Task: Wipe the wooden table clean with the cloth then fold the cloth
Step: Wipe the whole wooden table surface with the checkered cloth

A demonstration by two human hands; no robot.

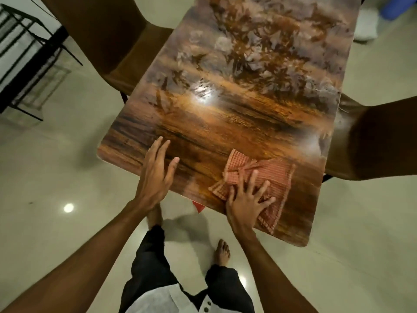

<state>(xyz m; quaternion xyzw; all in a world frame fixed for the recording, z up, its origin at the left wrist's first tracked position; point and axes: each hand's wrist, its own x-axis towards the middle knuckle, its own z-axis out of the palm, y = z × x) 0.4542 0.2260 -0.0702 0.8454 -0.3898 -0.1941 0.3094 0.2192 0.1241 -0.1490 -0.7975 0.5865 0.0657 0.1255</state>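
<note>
A glossy wooden table (225, 114) stretches away from me, its top patterned with leaf shapes. A red-and-white checked cloth (266, 175) lies crumpled near the table's near right edge. My right hand (246, 197) presses flat on the cloth with fingers spread; part of the cloth is hidden under the palm. My left hand (155, 172) rests flat on the bare wood near the near left corner, fingers apart, holding nothing.
Brown chairs stand on both sides: one at the left (108, 41), one at the right (374, 141). A black metal rack (24, 64) is at far left on the pale tiled floor. My bare feet (222, 251) stand just before the table's near edge.
</note>
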